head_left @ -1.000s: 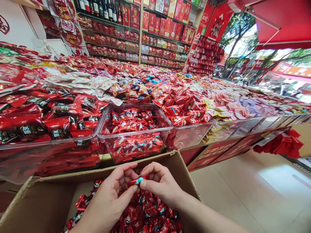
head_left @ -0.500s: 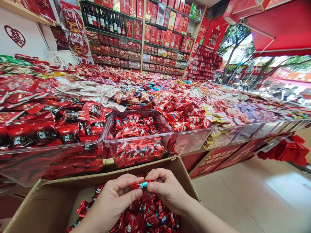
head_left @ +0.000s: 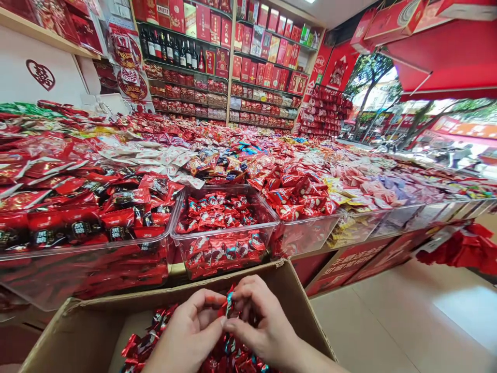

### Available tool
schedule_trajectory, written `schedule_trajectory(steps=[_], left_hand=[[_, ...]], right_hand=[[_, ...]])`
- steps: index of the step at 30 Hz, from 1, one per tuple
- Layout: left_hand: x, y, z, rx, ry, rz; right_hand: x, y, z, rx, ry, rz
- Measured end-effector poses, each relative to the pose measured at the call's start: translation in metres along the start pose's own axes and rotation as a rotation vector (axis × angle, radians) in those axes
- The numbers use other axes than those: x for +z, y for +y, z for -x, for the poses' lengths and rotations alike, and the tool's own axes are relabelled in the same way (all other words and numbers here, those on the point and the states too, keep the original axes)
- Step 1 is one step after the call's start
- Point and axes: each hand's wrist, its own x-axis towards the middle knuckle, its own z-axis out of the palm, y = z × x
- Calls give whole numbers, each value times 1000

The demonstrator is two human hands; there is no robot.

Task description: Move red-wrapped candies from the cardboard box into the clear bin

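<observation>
Over an open cardboard box (head_left: pixel 97 316), my left hand (head_left: pixel 194 326) and my right hand (head_left: pixel 264 316) meet at their fingertips. Both are closed on one wrapped candy (head_left: pixel 229 304), red with a light blue patch, which stands roughly upright between them. Its lower end is partly hidden by my thumbs. Below my hands, the box holds many loose candies (head_left: pixel 143 342) in similar shiny red wrappers. Just beyond the box, a clear plastic bin (head_left: pixel 225 233) holds more red and blue candies, their top level below its rim.
Left of that bin, another clear bin is heaped with red and black packets (head_left: pixel 81 223). Red packets (head_left: pixel 298 194) fill the bin to its right. Shelves with bottles (head_left: pixel 171 49) and red boxes stand behind. Tiled floor (head_left: pixel 373 316) lies at the right.
The candy has turned from lying sideways to standing upright between my fingers. The view has tilted a little, so the bins and shelves sit lower in the picture.
</observation>
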Motion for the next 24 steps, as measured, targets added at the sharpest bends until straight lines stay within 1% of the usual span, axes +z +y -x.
schedule_trajectory(steps=[3, 6, 8, 10, 12, 14, 15, 16, 18, 20, 22, 24], left_hand=[[3, -1, 6, -30, -45, -22], [3, 4, 8, 32, -62, -120], [0, 8, 7, 69, -69, -162], [-4, 13, 4, 60, -72, -171], [-6, 14, 2, 36, -78, -181], [-8, 13, 1, 21, -89, -211], [-8, 11, 2, 15, -102, -230], [-7, 9, 2, 11, -117, -255], [-7, 5, 4, 5, -154, -325], [-8, 2, 5, 6, -189, -403], [-9, 1, 6, 6, -213, -448], [-10, 2, 6, 1, -242, -475]], right_hand=[[0, -1, -1, -90, -58, 78], [-6, -8, -1, -136, -75, 157], [-15, -22, -3, -200, -83, 236], [-28, -44, -12, -280, -61, 315], [-42, -68, -34, -332, -5, 402], [-52, -87, -68, -336, 19, 523], [-56, -93, -87, -323, -10, 603], [-57, -95, -107, -302, -67, 700], [-57, -92, -144, -247, -216, 912], [-52, -83, -171, -203, -324, 1076], [-45, -73, -186, -169, -371, 1165], [-39, -66, -191, -128, -406, 1222]])
